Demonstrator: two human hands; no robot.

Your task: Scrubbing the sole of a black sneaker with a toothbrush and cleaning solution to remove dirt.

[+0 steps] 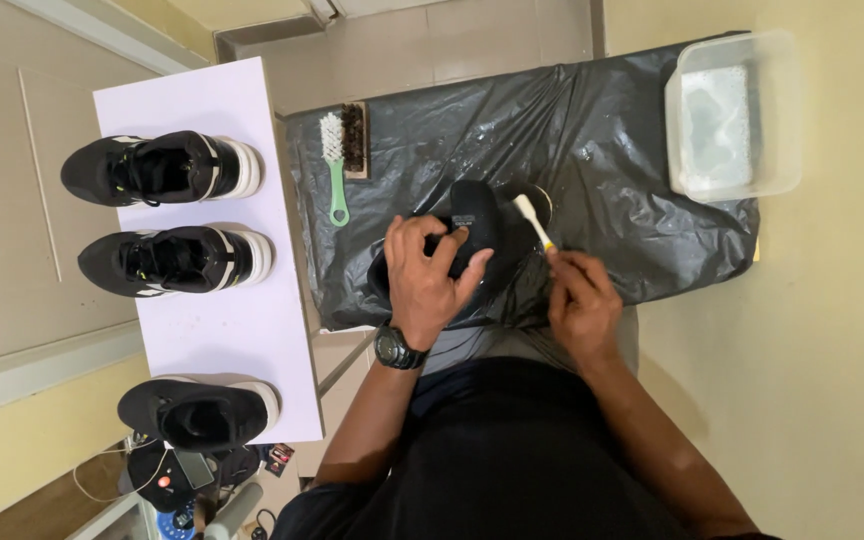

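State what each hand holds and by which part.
The left hand grips a black insole across its middle, over the black plastic sheet. The right hand holds a toothbrush by its handle's lower end, bristles toward the insole.

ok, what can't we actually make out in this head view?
- Black shoe insole: its near end is covered by the left hand.
- Small white toothbrush: its handle end is hidden inside the right hand; bristles too small to tell.
- Clear plastic tub: foamy contents blurred, depth unreadable.
- Brown wooden scrub brush: partly hidden by the green-handled white brush.
- Clutter under the white shelf: cut off by the bottom edge.
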